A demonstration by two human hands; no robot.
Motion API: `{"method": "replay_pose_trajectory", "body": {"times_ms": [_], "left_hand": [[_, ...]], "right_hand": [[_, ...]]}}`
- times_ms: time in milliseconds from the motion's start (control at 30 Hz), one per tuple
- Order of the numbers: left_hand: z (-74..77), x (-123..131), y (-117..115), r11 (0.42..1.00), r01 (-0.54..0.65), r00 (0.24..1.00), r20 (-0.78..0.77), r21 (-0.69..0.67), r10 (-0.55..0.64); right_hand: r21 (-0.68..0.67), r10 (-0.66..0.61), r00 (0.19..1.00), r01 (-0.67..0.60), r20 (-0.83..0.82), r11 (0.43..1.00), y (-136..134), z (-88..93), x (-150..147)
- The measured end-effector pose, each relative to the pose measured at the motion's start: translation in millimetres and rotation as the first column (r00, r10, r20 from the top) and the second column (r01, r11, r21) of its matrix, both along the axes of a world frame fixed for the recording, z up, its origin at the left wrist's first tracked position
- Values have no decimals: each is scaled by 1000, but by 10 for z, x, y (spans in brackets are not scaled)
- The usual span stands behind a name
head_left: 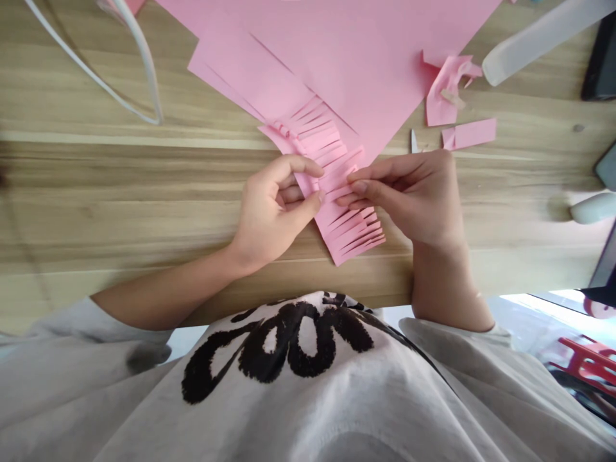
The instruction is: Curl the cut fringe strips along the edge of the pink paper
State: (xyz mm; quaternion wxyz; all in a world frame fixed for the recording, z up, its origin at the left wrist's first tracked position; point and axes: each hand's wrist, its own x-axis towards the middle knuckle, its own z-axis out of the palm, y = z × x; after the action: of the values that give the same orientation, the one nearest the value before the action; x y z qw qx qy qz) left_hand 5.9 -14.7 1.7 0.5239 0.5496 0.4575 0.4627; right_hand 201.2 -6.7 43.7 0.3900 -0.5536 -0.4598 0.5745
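1. At far left I see a smooth white cable (151,77), bent into a narrow loop; below it, the grained wooden table (106,205) offers wide room.
2. The left hand (267,215) is curled, its thumb and bent fingers holding the uncut edge of the fringed strip (336,242).
3. This strip, thin pink paper, lies slanting in the middle, its upper part over the large pink sheet (375,51); its tongues are narrow.
4. The right hand (426,199) pinches one tongue between thumb and forefinger.
5. Creased pink scraps (437,106) above it make the room smaller.
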Motion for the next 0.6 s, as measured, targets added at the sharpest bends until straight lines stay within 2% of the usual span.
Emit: {"method": "replay_pose_trajectory", "body": {"times_ms": [600], "left_hand": [[-7,9,-2,1000,-15,1000,11,-10,15]], "right_hand": [[70,-5,999,2,47,998,-8,4,-2]]}}
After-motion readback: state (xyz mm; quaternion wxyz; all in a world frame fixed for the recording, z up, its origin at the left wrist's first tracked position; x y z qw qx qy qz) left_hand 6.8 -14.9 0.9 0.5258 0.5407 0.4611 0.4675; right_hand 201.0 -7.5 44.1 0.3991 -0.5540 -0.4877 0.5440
